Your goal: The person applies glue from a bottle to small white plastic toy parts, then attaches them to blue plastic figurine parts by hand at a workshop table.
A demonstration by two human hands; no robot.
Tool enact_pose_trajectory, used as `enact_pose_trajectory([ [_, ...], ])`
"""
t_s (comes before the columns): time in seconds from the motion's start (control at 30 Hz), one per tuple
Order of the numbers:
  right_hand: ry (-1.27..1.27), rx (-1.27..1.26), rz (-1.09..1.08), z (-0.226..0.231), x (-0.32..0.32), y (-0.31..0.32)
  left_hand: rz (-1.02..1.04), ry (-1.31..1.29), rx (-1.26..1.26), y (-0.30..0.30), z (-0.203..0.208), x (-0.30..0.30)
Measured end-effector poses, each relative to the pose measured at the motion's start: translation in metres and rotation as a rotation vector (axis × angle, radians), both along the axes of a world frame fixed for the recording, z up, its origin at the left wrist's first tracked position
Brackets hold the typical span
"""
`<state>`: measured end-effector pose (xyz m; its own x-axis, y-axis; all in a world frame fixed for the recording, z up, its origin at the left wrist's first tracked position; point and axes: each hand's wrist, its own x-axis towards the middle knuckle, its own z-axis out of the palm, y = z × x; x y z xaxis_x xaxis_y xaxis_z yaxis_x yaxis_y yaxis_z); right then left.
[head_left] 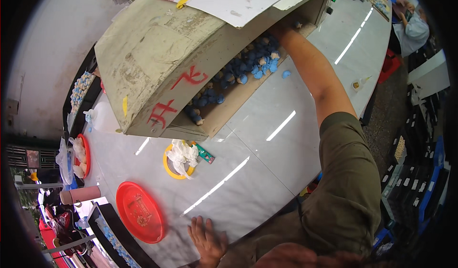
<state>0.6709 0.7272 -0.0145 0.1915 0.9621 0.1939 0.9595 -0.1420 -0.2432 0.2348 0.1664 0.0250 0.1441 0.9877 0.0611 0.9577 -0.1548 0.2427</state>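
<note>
My right arm stretches across the table into the long opening of a worn beige metal box (pixel 152 53). In the shade under its top edge, my right hand (pixel 282 30) is mostly hidden, fingers included. Beside it, many small blue-and-beige moulded pieces (pixel 243 67) lie heaped along the opening; I cannot make out their kind. One small blue piece (pixel 286 74) lies outside on the table. My left hand (pixel 207 241) rests on the grey tabletop (pixel 257 191) near the front edge, fingers spread, holding nothing. Nearest to it is a round red plastic tray (pixel 140 213).
A yellow ring (pixel 168 168) with crumpled white tissue (pixel 183 156) stands before the box, beside a green packet (pixel 205 153). A small bottle (pixel 359 84) is at right. Trays of blue pieces (pixel 112 237) sit at left. Another person (pixel 412 31) sits far right.
</note>
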Motion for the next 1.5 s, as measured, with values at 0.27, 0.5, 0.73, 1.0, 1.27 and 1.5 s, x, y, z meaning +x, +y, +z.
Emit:
enact_pose_trajectory([
  [0.27, 0.020, -0.015, -0.031, 0.001, -0.009, 0.001, -0.058, 0.036, 0.018, 0.000, 0.000, -0.007],
  [0.5, 0.031, -0.032, -0.041, 0.006, -0.015, -0.008, -0.034, 0.034, -0.023, -0.003, 0.002, -0.009],
  [0.73, 0.060, -0.056, -0.075, 0.011, -0.023, -0.007, -0.042, 0.022, 0.019, -0.003, 0.002, -0.011],
  [1.0, 0.091, 0.015, -0.042, 0.036, -0.053, -0.004, -0.052, 0.010, 0.005, -0.004, 0.004, -0.012],
  [1.27, 0.109, 0.160, 0.243, 0.084, -0.130, -0.065, -0.086, -0.087, 0.111, -0.010, 0.012, -0.004],
  [1.5, 0.137, 0.088, -0.152, 0.081, -0.065, -0.137, -0.056, -0.052, 0.041, -0.012, 0.010, -0.001],
])
